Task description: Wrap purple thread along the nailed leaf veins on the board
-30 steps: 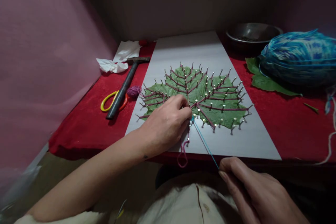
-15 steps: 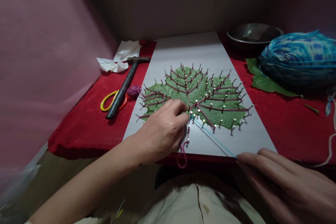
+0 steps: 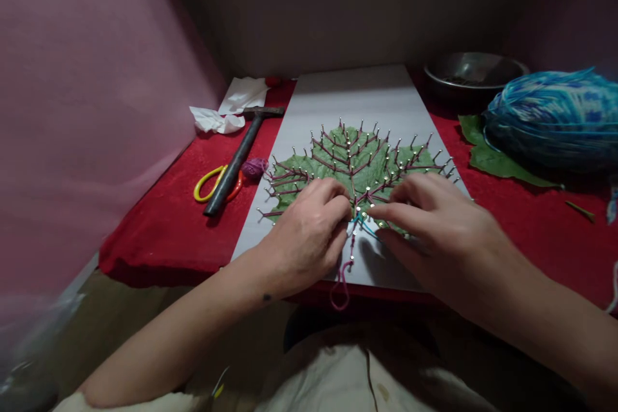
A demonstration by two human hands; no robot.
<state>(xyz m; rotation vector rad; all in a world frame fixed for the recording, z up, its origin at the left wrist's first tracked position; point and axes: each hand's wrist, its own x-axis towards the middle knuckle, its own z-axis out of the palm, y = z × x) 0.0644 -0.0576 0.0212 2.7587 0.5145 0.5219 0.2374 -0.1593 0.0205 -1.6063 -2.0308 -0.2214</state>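
A green leaf (image 3: 369,167) lies on a white board (image 3: 355,93), outlined by several upright nails with dark purple yarn strung along its veins. My left hand (image 3: 309,225) is closed by the leaf's base, pinching the blue yarn's end; its fingertips are partly hidden. From the nails there, blue yarn (image 3: 369,230) runs slack to my right hand (image 3: 439,232), whose finger and thumb tips are close to the base nails. The right hand's grip on the strand is partly hidden. A purple yarn loop (image 3: 340,296) hangs from the lowest nail over the board's front edge.
Left on the red cloth (image 3: 168,225) are a hammer (image 3: 236,164) lying across yellow-and-red-handled scissors (image 3: 205,183), a purple yarn ball (image 3: 254,168) and white tissue (image 3: 217,120). To the right are a metal bowl (image 3: 476,71), a blue yarn skein (image 3: 555,109) and another leaf (image 3: 502,164).
My right hand has moved up and left from the board's front right corner to the leaf's base. The taut blue yarn has gone slack. My left hand stays by the base nails.
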